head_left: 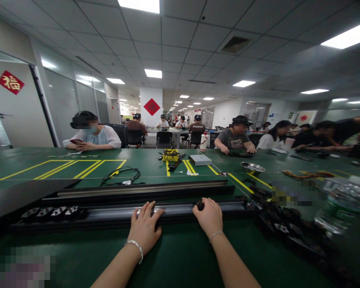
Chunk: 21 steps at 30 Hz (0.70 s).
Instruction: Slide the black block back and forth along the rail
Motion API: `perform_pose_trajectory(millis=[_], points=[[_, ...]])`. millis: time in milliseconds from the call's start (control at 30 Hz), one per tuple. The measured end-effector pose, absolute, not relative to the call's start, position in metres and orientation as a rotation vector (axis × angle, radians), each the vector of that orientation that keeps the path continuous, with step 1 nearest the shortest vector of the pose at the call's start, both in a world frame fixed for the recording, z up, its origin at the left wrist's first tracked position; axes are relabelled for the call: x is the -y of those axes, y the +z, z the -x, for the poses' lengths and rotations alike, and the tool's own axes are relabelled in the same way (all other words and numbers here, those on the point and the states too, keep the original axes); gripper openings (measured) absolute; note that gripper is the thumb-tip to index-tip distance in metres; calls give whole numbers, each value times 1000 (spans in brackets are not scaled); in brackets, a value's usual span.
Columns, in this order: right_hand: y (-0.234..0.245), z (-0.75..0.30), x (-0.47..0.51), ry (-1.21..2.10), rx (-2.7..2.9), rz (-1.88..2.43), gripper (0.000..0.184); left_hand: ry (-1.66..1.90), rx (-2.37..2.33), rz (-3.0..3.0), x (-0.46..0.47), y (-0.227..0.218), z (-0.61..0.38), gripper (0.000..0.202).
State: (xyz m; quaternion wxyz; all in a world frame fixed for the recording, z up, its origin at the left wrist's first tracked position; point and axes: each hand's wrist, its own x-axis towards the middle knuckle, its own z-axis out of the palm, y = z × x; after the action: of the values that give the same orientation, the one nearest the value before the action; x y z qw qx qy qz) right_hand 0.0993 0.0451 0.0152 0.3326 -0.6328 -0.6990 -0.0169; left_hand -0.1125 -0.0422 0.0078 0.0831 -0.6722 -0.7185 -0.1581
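Note:
A long black rail (174, 215) with a shiny inner strip lies across the table in front of me. My left hand (145, 224) rests on its middle, fingers spread. Further right, my right hand (210, 216) has its fingers closed around a small black round part (200, 205), held at the rail; most of the part is hidden by the fingers. Several black pieces with silvery faces (59, 212) sit in a row at the rail's left end. Behind it runs a second long black rail (144, 189).
Black parts (291, 228) are heaped at right beside a water bottle (342, 208). A coiled cable (132, 176), yellow block (170, 155), grey box (199, 160) and metal bowl (252, 167) stand farther back. People sit across the green table (78, 170).

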Motion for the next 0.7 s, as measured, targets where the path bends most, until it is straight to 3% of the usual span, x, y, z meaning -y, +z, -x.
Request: perform_pose_trajectory(millis=[700], points=[[17,-102,-46,10,1815,1643,18,-492,2121,2000,41,3,115,51]])
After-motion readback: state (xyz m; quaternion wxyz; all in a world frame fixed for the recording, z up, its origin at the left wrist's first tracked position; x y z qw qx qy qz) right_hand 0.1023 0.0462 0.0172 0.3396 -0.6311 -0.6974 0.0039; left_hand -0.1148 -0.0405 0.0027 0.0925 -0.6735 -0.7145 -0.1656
